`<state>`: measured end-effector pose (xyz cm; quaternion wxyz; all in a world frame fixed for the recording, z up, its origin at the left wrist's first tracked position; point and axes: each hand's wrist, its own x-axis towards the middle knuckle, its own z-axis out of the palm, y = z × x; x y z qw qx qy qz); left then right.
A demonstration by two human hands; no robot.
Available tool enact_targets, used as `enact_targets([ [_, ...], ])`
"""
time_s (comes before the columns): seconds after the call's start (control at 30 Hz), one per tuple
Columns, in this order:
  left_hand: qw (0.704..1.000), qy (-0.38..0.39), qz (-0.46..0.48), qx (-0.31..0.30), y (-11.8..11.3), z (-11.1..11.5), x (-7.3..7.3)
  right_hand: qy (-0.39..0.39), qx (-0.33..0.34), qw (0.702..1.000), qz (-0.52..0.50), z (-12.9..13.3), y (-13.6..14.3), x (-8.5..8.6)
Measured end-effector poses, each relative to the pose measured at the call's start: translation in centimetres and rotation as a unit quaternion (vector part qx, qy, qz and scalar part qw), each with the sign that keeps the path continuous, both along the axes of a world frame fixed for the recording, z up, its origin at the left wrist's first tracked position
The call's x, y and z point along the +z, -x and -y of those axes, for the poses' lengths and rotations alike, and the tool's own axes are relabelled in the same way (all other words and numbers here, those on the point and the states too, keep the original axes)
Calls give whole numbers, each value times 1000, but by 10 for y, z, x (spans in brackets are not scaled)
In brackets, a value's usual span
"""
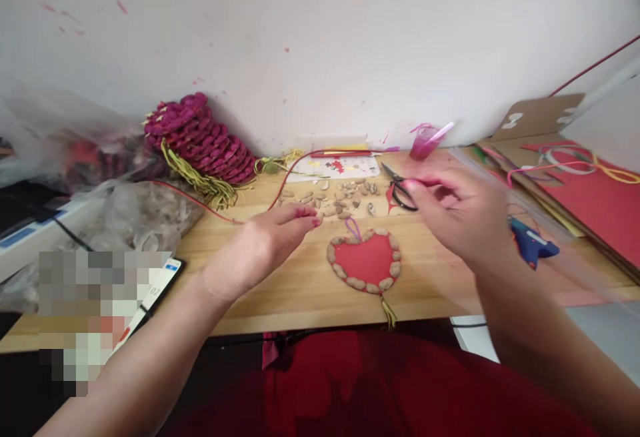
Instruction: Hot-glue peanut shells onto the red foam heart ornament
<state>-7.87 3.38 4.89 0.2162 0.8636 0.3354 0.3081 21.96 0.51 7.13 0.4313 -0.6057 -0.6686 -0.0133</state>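
The red heart (365, 257) is lying on the desk (280, 300) between both hands and is looking mostly made up: peanut shells (370, 287) are lining most of its edge, a purple loop (353, 228) is standing at its top and a tassel (388, 312) is hanging at its lower tip. Its middle is showing plain red, and whether the border is closing at the notch is hard to tell. The left hand (265, 240) is hovering near loose shells (344, 207), its fingers bunching together; the right hand (455, 213) is blurring beside the scissors (391, 172). Whether either is grasping anything, I cannot tell. Counting up, one heart, one loop, one tassel, one pair of scissors, one glue gun (533, 243) and one cup (424, 145) are showing; the loose shells are overlapping too much for an exact number, but are exceeding a dozen.
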Motion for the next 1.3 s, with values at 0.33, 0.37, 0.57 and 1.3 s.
enact_targets([
  [0.33,998,32,-37,40,44,34,-51,15,-154,986,69,68,-52,-36],
  [0.37,996,11,-29,79,42,36,-51,22,-157,985,65,69,-53,-37],
  [0.57,977,-12,-55,207,24,37,-50,14,-137,987,80,67,-43,-37],
  [1.3,975,-24,-138,172,22,31,-48,35,-39,994,95,48,-31,-47],
])
